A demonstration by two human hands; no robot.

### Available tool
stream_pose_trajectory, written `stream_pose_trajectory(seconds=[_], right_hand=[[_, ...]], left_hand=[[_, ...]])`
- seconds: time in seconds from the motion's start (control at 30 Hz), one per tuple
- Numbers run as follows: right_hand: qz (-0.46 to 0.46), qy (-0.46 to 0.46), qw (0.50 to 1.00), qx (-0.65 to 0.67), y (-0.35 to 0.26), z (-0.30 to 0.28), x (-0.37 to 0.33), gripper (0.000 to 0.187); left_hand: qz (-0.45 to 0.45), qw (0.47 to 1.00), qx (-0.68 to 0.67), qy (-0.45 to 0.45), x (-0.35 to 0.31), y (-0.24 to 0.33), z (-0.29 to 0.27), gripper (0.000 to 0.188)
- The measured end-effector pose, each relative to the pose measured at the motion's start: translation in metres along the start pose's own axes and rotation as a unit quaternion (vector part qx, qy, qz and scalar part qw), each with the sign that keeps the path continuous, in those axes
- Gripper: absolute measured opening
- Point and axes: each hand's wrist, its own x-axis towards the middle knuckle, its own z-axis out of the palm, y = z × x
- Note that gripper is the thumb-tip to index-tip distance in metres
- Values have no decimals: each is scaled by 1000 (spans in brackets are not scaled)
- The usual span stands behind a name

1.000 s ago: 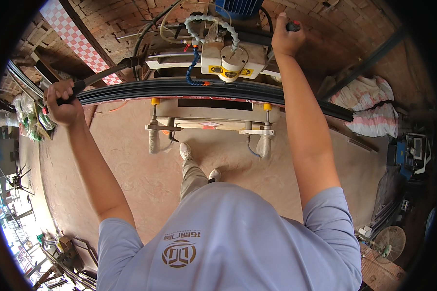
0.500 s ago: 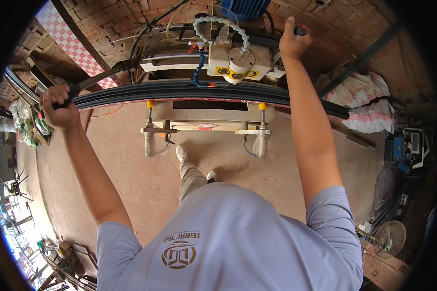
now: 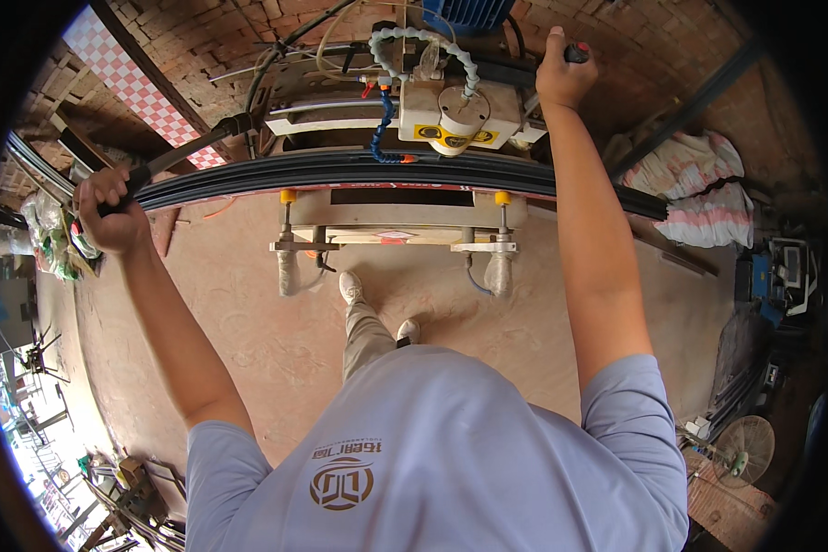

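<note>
Clear plastic leads off at far left: a crumpled bag (image 3: 46, 221), something green showing, the rest hard to make out. Just beside it, the left hand (image 3: 110, 210), its arm (image 3: 177, 345) thrown forward and outward, elbow slightly bent, fingers curled snugly round the black grip of a long lever (image 3: 182, 155), which slants up toward the right. Across the middle runs the bundle of black profiles (image 3: 340, 175), stretched along above a yellow cap (image 3: 288, 196) on an upright rod. A blue segmented hose (image 3: 384, 120) drops its orange tip right by the profiles, alongside the off-white machine head (image 3: 463, 112). And now the right hand (image 3: 566, 81), reaching farther forward, arm nearly straight, forearm crossing over the profiles in view! Fingers wrap a black handle (image 3: 577, 53) with a red end; one digit points up, the others are largely hidden. Farther right, woven sacks (image 3: 704, 198), white with pinkish bands, slump by the profiles' end, their contents out of sight.
</note>
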Motion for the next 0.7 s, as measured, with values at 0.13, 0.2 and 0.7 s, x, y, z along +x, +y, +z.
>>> stream_pose_trajectory(seconds=[0.13, 0.2, 0.7], right_hand=[[10, 4, 1000, 2, -1, 0, 0, 33], [11, 13, 1000, -9, -2, 0, 1, 34], [-6, 21, 998, -52, -28, 26, -14, 37]], left_hand=[[1, 1000, -8, -7, 0, -1, -1, 27], [-4, 1000, -18, 20, 1, -1, 0, 26], [28, 998, 10, 62, -2, 1, 21, 30]])
